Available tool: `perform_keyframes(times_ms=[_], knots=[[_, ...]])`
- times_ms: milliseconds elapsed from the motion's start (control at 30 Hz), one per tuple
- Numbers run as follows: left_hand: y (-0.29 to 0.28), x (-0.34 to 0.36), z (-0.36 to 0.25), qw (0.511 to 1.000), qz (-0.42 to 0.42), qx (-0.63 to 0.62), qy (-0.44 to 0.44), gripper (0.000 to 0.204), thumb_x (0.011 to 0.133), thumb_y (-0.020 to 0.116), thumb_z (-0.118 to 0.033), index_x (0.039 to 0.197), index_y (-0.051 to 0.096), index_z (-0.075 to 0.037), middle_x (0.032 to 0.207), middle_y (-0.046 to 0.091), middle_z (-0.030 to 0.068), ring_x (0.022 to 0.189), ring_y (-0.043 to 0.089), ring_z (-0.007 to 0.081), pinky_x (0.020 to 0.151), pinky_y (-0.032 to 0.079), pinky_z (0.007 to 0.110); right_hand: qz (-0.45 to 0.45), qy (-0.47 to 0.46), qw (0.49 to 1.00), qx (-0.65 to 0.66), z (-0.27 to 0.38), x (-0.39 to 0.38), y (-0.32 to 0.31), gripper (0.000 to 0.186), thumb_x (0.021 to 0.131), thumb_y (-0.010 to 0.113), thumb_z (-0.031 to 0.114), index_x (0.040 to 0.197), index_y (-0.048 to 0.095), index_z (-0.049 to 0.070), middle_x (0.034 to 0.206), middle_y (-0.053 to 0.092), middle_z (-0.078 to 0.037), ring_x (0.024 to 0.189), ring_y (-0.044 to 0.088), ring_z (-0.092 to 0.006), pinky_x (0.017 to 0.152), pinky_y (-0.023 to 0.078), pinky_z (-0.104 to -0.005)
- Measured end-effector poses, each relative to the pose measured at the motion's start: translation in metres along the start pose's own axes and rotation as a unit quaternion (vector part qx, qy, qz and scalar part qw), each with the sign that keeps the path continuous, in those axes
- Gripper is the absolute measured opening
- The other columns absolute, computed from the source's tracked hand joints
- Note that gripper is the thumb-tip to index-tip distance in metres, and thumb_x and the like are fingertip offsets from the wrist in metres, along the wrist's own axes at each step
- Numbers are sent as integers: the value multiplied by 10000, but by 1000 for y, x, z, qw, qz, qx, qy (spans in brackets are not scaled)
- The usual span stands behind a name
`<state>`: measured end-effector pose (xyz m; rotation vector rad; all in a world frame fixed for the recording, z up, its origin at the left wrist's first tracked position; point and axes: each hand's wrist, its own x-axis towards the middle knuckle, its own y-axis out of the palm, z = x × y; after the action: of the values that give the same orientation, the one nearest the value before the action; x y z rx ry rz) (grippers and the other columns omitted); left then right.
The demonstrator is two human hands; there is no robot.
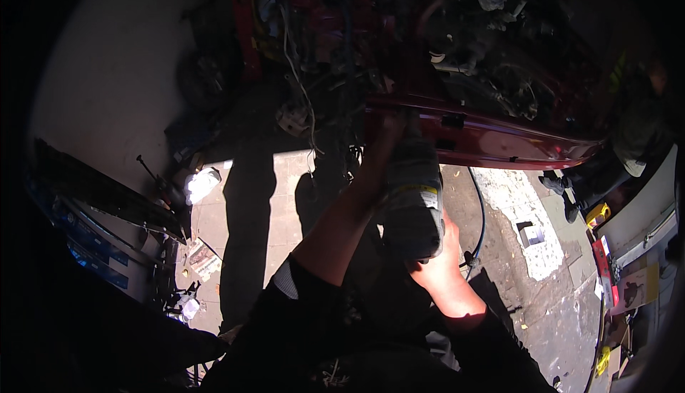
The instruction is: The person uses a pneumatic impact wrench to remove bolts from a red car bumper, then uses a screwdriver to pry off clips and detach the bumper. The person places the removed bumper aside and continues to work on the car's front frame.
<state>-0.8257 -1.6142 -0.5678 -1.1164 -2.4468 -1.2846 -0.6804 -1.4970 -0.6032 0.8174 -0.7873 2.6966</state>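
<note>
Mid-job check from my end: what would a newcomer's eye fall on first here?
First, the bulky dark power tool with a yellow-striped label at centre, the sunlit bare right hand at its near end and the shadowed bare left hand by its far end. Next, the long, glossy deep-red panel stretching from centre to upper right. Then the rough, bright white patch on the grey floor, right of the tool.

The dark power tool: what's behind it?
Past the edges of the power tool show part of the right hand, the red panel and sunlit floor. Anything directly behind it is covered, including part of that hand.
</note>
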Motion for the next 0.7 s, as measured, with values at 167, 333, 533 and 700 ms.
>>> perform_keyframes(times_ms=[167,333,533,700], knots=[[-14,5,3,990,-56,130,18,716,1137,474,-592,1691,377,-149,1212,675,16,973,624,126,873,532,310,-6,138,864,484,-21,-4,31,318,1043,642,171,1330,644,36,1092,760,-101,953,766,-252,858,621,-348],[-8,3,-5,989,-28,145,-10,722,1130,453,-628,1651,439,-128,1222,677,13,1034,626,127,940,527,321,-16,109,869,482,-41,-7,62,190,1091,598,99,1264,616,23,1136,647,-70,1025,654,-220,862,565,-337],[16,6,-8,970,-105,219,16,542,1163,429,-546,1494,578,-143,1219,700,28,1150,655,154,1039,525,349,-13,-1,985,173,-45,-7,62,137,1047,666,55,1173,621,28,1037,636,-82,903,621,-170,760,519,-322],[24,4,-6,982,-82,170,22,526,1151,479,-540,1496,569,-152,1208,692,14,1108,650,144,1005,528,340,-44,106,925,362,-28,-12,65,100,1051,670,75,1138,645,32,950,645,-57,817,628,-170,713,514,-327]])
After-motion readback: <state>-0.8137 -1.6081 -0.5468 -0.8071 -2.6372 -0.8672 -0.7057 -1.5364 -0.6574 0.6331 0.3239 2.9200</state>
